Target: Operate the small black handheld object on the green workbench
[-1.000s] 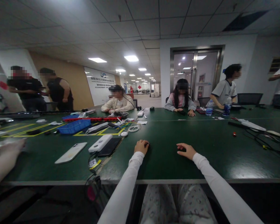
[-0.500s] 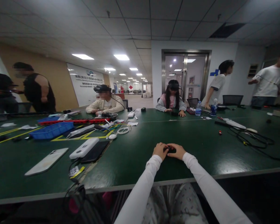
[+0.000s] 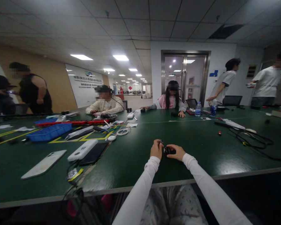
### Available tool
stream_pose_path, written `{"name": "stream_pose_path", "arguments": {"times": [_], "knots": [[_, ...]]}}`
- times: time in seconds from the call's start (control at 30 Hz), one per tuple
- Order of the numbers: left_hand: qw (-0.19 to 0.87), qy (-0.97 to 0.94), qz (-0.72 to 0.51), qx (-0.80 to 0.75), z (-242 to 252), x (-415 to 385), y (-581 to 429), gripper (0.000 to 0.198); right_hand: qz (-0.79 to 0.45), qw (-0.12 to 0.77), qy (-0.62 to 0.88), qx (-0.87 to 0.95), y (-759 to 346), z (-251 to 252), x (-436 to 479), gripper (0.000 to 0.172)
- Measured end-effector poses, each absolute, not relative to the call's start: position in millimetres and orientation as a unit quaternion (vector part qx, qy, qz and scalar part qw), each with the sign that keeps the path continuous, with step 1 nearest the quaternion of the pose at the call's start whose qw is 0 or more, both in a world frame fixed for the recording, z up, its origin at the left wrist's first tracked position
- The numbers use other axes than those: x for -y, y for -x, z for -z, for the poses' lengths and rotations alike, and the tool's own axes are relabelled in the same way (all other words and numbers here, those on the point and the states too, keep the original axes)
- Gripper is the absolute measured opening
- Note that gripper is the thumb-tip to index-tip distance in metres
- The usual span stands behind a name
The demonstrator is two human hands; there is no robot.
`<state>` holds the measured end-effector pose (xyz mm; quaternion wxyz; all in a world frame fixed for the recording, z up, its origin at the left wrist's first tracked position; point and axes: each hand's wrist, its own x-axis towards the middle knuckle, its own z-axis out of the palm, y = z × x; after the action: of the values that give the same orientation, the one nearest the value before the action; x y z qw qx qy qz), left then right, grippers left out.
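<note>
Both hands meet over a small black part (image 3: 168,151) near the front of the green desk (image 3: 201,147), straight ahead of the person. The right hand (image 3: 176,152) lies low on the desk with its fingers curled round the part's right side, a closed grip on it. The left hand (image 3: 156,149) sits just left of it, fingers bunched and pinched shut on a tiny dark piece (image 3: 161,142) that sticks up above the knuckles; whether that piece belongs to the black part or is separate is too small to tell. Both arms wear white sleeves.

To the left lie a pale phone (image 3: 44,163), face down, then a white power bank (image 3: 82,150) touching a dark tablet (image 3: 94,153). A black cable with a yellow tag (image 3: 75,173) runs from them over the desk's front edge. Farther back stand a blue tray (image 3: 49,132), a red strip (image 3: 77,122), a white disc (image 3: 111,137) and a coil of white cord (image 3: 123,131).

To the right, well apart from the hands, a small red bead (image 3: 219,133) lies on the desk, with a tangle of black cables (image 3: 255,140) beyond it.

Across the desk 2 people sit, one in a cream top (image 3: 105,106), one in pink (image 3: 170,103). Near a water bottle (image 3: 198,109) 2 people in white shirts stand, and 2 more in dark clothes stand far left.
</note>
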<state>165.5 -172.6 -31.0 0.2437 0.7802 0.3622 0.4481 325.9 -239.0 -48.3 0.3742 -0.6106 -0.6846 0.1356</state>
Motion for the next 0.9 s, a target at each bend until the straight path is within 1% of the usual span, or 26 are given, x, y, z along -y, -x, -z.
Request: {"name": "stream_pose_path", "arguments": {"times": [0.13, 0.2, 0.33, 0.47, 0.63, 0.77, 0.9], "knots": [[0.268, -0.828, -0.369, -0.326, 31, 179, -168, 0.018, -0.132, 0.376, 0.606, 0.688, -326, 49, 238, 0.062], [0.264, -0.849, -0.332, -0.315, 32, 180, -170, 0.017, -0.131, 0.376, 0.608, 0.687, -326, 49, 238, 0.062], [0.236, -0.855, -0.322, -0.331, 35, 175, -167, 0.018, -0.151, 0.383, 0.608, 0.679, -326, 48, 240, 0.064], [0.204, -0.838, -0.322, -0.389, 34, 153, -142, 0.018, -0.173, 0.388, 0.607, 0.672, -326, 48, 241, 0.064], [0.147, -0.795, -0.322, -0.493, 28, 113, -77, 0.02, -0.195, 0.38, 0.603, 0.674, -327, 47, 243, 0.063], [0.112, -0.744, -0.326, -0.573, 22, 89, -22, 0.02, -0.191, 0.377, 0.605, 0.675, -327, 48, 245, 0.06], [0.087, -0.715, -0.323, -0.614, 19, 80, 11, 0.022, -0.185, 0.379, 0.603, 0.678, -328, 51, 244, 0.058]]}}
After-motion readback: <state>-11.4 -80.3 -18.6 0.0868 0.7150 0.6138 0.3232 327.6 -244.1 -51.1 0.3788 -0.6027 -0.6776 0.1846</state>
